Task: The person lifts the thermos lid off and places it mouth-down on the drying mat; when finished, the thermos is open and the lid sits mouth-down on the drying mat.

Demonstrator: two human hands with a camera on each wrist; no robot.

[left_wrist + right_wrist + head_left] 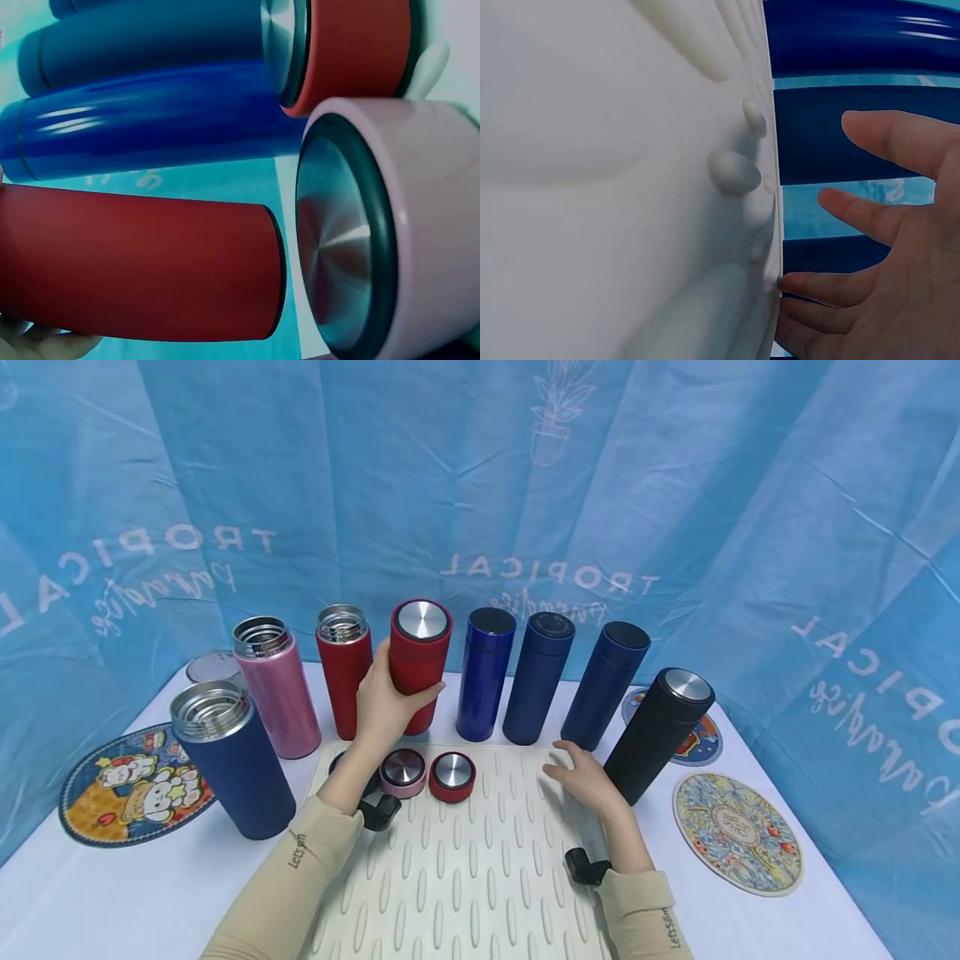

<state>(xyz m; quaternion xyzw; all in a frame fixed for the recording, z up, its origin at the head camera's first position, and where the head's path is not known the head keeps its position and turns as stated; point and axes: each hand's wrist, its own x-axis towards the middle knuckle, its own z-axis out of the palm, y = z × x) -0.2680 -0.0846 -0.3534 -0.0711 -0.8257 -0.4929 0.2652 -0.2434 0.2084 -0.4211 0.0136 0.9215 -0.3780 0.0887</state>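
My left hand (pixel 382 702) grips a red thermos flask (pixel 418 660) around its side. The flask is upright with its steel-topped lid on; whether its base touches the table I cannot tell. Just left of it stands an uncapped red flask (pixel 345 681). Below my left forearm on the mat lie a pink lid (pixel 402 773), a red lid (pixel 453 777) and a dark lid (pixel 337 763), which the forearm partly hides. My right hand (pixel 588 781) holds nothing, fingers spread over the mat's far edge, nearest a navy flask (pixel 606 685) and a black flask (pixel 660 731).
An uncapped pink flask (pixel 281 697) and an uncapped navy flask (pixel 240 768) stand at left. A glossy blue flask (pixel 486 677) and another navy flask (pixel 537 681) stand in the back row. The cream textured mat (pixel 465 877) covers the front. Round patterned mats (pixel 738 835) lie at the sides.
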